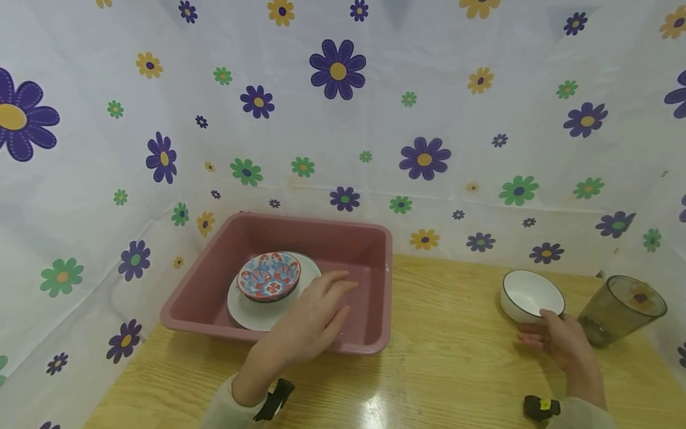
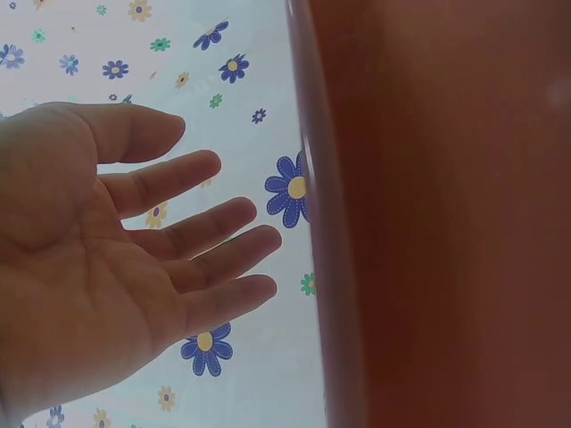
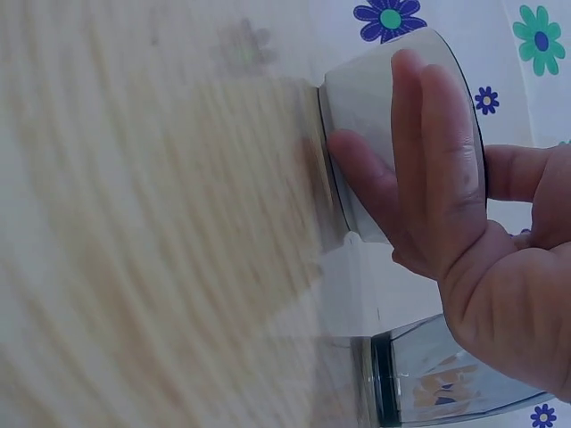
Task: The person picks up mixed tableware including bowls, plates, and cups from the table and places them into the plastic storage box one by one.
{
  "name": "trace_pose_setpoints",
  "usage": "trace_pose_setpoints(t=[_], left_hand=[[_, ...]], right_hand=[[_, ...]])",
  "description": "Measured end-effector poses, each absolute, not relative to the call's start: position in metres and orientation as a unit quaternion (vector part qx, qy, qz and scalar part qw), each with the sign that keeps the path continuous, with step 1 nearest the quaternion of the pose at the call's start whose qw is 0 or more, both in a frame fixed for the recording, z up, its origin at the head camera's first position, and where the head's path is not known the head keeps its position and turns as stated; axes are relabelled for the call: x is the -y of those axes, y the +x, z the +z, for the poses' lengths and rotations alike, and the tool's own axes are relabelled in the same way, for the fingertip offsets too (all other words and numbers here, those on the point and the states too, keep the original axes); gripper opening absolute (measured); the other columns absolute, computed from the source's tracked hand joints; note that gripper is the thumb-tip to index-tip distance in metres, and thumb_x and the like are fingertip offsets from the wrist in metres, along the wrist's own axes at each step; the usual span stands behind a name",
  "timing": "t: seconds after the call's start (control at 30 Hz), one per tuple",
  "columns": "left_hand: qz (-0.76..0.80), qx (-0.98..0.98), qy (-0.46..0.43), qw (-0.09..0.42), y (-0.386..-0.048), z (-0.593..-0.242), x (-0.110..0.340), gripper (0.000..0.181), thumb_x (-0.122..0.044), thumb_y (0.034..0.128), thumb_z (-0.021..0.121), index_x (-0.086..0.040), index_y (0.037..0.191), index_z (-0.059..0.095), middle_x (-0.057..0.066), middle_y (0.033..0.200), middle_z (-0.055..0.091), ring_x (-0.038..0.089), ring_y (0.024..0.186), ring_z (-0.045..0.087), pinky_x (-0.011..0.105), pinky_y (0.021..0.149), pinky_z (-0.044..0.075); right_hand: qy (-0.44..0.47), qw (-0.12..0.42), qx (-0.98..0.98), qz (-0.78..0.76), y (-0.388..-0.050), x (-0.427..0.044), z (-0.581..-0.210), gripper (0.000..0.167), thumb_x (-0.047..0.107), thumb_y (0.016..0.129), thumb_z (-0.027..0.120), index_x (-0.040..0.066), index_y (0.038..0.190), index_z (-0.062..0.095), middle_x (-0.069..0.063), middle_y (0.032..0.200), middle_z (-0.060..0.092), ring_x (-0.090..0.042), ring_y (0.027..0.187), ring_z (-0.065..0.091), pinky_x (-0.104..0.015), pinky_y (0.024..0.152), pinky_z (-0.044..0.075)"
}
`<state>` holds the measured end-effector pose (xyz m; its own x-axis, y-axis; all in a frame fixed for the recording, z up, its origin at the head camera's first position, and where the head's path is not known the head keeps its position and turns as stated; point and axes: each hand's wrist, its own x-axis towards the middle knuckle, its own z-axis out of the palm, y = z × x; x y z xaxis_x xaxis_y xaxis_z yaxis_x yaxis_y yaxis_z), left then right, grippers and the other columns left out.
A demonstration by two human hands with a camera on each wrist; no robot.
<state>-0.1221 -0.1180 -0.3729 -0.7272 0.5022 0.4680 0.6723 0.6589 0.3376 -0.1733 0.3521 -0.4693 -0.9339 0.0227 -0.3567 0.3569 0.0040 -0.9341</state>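
My right hand holds a white bowl with a dark rim at the right of the table. Its thumb lies at the rim, and the fingers spread along the outer wall. In the right wrist view the bowl's base is at or just over the tabletop; I cannot tell if it touches. My left hand hovers over the front of a pink basin, fingers loosely extended and holding nothing. Inside the basin, a bowl with a red and blue pattern sits on a white plate, partly covered by the left hand.
A tinted clear glass stands right beside the right hand. The wooden table meets a flower-print sheet hanging at the back and sides. The basin's raised walls surround the plate.
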Motion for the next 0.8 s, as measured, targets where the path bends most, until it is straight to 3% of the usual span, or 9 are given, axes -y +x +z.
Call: trace_pose_setpoints(t=[0.33, 0.53, 0.8], left_hand=[[-0.246, 0.893, -0.331, 0.178, -0.123, -0.373, 0.118, 0.034, -0.011, 0.0945, 0.063, -0.003, 0.128, 0.059, 0.022, 0.133, 0.054, 0.035, 0.12, 0.056, 0.049, 0.101, 0.048], [-0.244, 0.896, -0.329, 0.172, -0.122, -0.373, 0.118, 0.035, -0.012, 0.0949, 0.062, -0.004, 0.129, 0.059, 0.02, 0.134, 0.054, 0.034, 0.118, 0.057, 0.049, 0.1, 0.049], [-0.248, 0.9, -0.323, 0.157, -0.121, -0.373, 0.117, 0.037, -0.012, 0.0953, 0.062, -0.004, 0.132, 0.057, 0.02, 0.135, 0.054, 0.033, 0.12, 0.056, 0.049, 0.102, 0.047]], right_hand=[[0.172, 0.103, -0.672, -0.713, -0.173, -0.35, -0.466, 0.067, 0.011, 0.1, 0.021, -0.019, 0.144, -0.019, -0.007, 0.077, 0.069, -0.017, 0.072, 0.073, -0.031, 0.078, 0.06], [0.175, 0.1, -0.671, -0.714, -0.174, -0.349, -0.464, 0.071, 0.007, 0.097, 0.024, -0.014, 0.144, -0.025, -0.009, 0.08, 0.065, -0.02, 0.073, 0.073, -0.032, 0.08, 0.059], [0.172, 0.092, -0.7, -0.687, -0.172, -0.344, -0.458, 0.068, 0.007, 0.097, 0.023, -0.016, 0.147, -0.017, -0.005, 0.079, 0.069, -0.018, 0.073, 0.074, -0.032, 0.077, 0.06]])
